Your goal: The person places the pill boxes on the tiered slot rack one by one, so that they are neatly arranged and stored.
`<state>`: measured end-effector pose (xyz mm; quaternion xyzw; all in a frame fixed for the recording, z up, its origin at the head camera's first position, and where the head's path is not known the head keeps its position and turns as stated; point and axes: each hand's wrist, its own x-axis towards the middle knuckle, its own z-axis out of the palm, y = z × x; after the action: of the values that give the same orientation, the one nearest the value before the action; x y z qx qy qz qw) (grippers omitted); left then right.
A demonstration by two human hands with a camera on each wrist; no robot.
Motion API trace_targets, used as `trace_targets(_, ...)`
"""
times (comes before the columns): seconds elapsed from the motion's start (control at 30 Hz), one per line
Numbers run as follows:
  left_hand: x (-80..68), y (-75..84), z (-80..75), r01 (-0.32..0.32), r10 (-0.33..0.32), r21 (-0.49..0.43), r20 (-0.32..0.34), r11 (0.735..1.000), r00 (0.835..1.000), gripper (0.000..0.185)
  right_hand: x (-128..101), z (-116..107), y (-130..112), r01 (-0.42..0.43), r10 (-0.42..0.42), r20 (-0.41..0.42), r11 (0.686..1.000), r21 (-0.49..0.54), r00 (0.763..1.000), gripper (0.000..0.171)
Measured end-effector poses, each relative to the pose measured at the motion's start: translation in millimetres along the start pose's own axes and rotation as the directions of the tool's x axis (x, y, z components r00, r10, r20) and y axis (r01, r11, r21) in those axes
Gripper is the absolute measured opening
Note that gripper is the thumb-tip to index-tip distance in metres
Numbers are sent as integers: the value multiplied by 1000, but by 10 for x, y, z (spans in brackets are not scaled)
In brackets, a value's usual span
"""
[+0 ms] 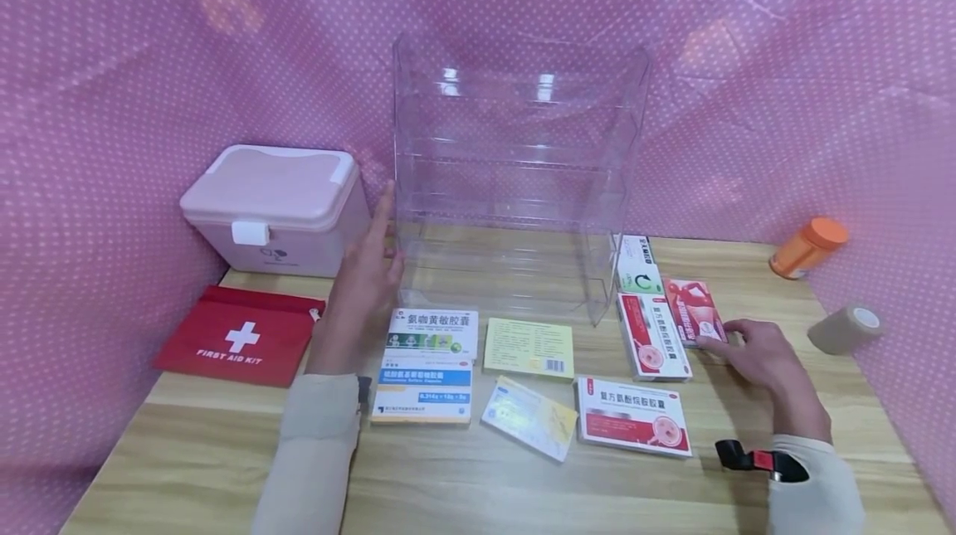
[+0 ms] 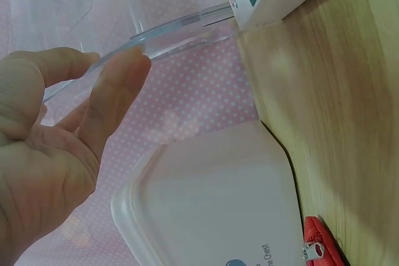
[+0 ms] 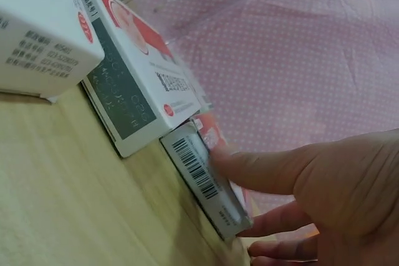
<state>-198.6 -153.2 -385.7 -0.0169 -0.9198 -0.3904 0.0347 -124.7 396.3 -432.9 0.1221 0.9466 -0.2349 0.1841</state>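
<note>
My left hand [image 1: 384, 220] reaches forward with straight fingers that touch the left front edge of a clear acrylic shelf unit [image 1: 515, 178], which stands on the wooden table [image 1: 224, 452]. The left wrist view shows the left hand [image 2: 93, 91] with its fingertips against the clear edge [image 2: 168, 29]. My right hand [image 1: 720, 340] pinches the near end of a small red medicine box [image 1: 695, 311] that lies flat at the right. In the right wrist view the thumb [image 3: 249, 169] presses on the red box [image 3: 206, 179] at its barcode side, and the other fingers curl below it.
A pink first-aid case [image 1: 276, 207] stands left of the shelf, with a red first-aid pouch [image 1: 239, 336] in front of it. Several medicine boxes [image 1: 429, 365] lie before the shelf. An orange bottle [image 1: 808, 247] and a bandage roll [image 1: 844, 329] lie far right. Pink dotted cloth surrounds the table.
</note>
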Motion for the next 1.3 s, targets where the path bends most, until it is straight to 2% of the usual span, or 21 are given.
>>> trace_targets(0.23,-10,-17,25,-14,14,-7,-3,1000,1000,109,7,-14,-41,6,-6,4,1000,-17,1000,97)
trace_targets(0.5,-13,-33,24,-24,24,1,-14,1000,1000,110,14,92,-109,-26,23,-97,999,-25,995,97)
trace_targets(0.7,-23,-39,24,-27,27,9,-20,1000,999,110,1,65,-141,-48,50,-63,998,39,997,97)
trace_targets(0.93,-20,-44,46,-62,63,23,-41,998,997,111,-23,32,-157,-83,87,-38,992,97,995,100)
trace_targets(1.3,-23,-46,56,-48,49,17,-46,999,998,111,-11,79,-155,-31,47,-95,986,162,994,98)
